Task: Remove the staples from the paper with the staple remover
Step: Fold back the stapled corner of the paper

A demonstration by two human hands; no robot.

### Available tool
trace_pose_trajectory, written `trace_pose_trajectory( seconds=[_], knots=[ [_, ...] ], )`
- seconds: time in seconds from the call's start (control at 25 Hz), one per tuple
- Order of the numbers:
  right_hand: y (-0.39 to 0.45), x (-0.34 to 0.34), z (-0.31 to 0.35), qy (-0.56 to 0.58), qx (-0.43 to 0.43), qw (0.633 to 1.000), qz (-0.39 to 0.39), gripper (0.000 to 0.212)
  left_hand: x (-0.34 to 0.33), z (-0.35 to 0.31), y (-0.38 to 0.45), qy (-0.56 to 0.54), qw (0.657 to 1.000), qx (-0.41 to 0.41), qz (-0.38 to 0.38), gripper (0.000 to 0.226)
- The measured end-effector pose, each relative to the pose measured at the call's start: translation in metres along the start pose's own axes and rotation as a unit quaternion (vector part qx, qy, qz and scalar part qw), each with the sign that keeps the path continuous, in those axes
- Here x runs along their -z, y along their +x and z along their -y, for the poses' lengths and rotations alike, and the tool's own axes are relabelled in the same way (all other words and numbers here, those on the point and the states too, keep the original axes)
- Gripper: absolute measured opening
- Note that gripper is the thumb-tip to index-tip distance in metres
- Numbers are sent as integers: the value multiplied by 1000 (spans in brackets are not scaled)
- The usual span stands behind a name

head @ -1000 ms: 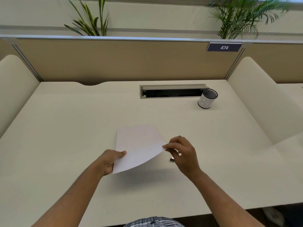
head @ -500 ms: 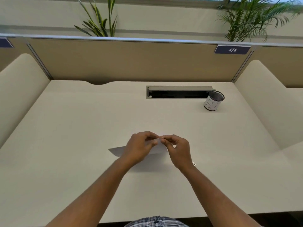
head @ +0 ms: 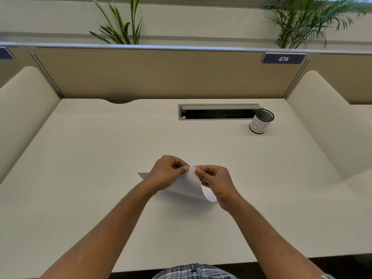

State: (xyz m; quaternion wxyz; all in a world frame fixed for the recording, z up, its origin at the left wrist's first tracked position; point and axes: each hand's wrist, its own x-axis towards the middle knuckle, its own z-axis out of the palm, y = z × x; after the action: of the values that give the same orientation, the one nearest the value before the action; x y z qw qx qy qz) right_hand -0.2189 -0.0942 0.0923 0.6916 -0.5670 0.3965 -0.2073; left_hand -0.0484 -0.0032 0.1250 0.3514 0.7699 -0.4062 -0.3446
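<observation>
Paper (head: 187, 183): centre of frame, lifted off desk (head: 100, 158), top corner curled over.
L hand (head: 168, 173): fingers pinched shut on paper's top edge.
R hand (head: 216, 181): thumb & forefinger pinched on same corner, just beside L fingertips.
Mesh cup (head: 261, 121): upper right, marked "BI", beside cable slot (head: 217, 111).
Staples: too small to tell.
Number plate (head: 283, 58): "474", on partition, upper right.

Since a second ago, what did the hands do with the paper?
Both hands came together at one corner of the paper: the left hand left the near edge, the right hand stayed pinching. The sheet now curls. The cup hasn't moved.
</observation>
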Motion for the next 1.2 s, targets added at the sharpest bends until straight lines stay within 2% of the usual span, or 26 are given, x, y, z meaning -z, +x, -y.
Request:
trace_pose_trajectory(
  seconds=[0.28, 0.48, 0.64, 0.84, 1.04, 1.2],
  knots=[
    [-2, -1, -3, -55, -3, 998, 6, 16, -8, -2, -2, 20, 1000, 1, -18, 13],
    [3, -2, -10, -54, 0, 998, 10, 23, -9, -3, -2, 11, 999, 8, -31, 13],
    [5, -5, -8, -44, 10, 998, 35, 39, -8, -3, -1, -16, 1000, 20, -16, 13],
    [6, -7, -9, -23, -3, 999, 49, 29, -5, -1, 1, -36, 998, 43, 0, 16],
    [6, -7, 0, 22, -77, 995, 63, 30, -2, -11, 3, -55, 994, 92, 25, 21],
    [12, -3, 4, 69, -154, 984, 57, 34, 5, -24, 5, -61, 984, 163, 47, 27]
  ],
)
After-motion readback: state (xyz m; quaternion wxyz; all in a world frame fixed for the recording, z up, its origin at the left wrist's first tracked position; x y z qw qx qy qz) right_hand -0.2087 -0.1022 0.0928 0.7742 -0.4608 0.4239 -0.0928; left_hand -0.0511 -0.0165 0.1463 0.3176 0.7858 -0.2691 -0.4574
